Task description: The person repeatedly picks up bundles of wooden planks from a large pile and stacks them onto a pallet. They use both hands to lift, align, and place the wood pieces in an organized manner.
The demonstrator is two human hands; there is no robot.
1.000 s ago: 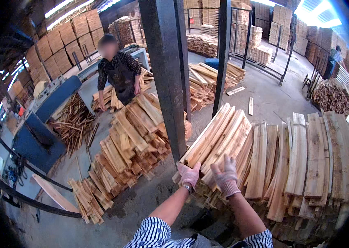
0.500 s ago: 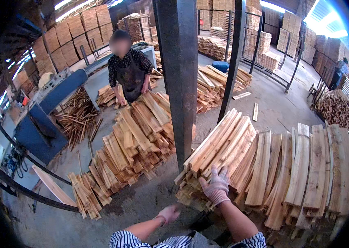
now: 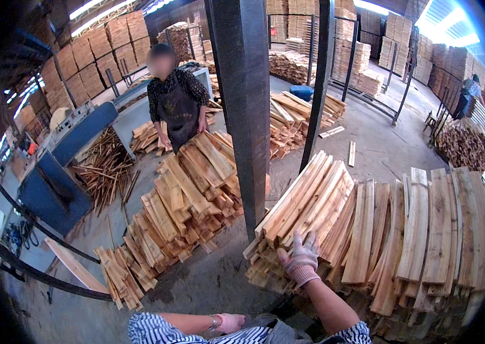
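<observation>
My right hand (image 3: 301, 259), in a pale knitted glove, lies with fingers spread on the near end of a stack of sawn boards (image 3: 317, 198). It presses against the board ends and grips none of them. Close to my body, at the lower edge, is my left hand (image 3: 231, 323), also gloved. Its fingers look curled in, and nothing shows in them. More boards (image 3: 411, 235) lie side by side in a long row to the right of my right hand, their near ends uneven.
A dark steel post (image 3: 239, 114) rises just left of my stack, with a thinner post (image 3: 318, 80) behind it. Across a gap, a co-worker (image 3: 176, 103) stands behind another board pile (image 3: 185, 183). A blue machine (image 3: 59, 178) is at far left; a curved black rail (image 3: 41, 275) runs nearer.
My left hand has drawn down and back toward my body, and its fingers look more curled. My right hand stays on the stack. The co-worker has straightened slightly.
</observation>
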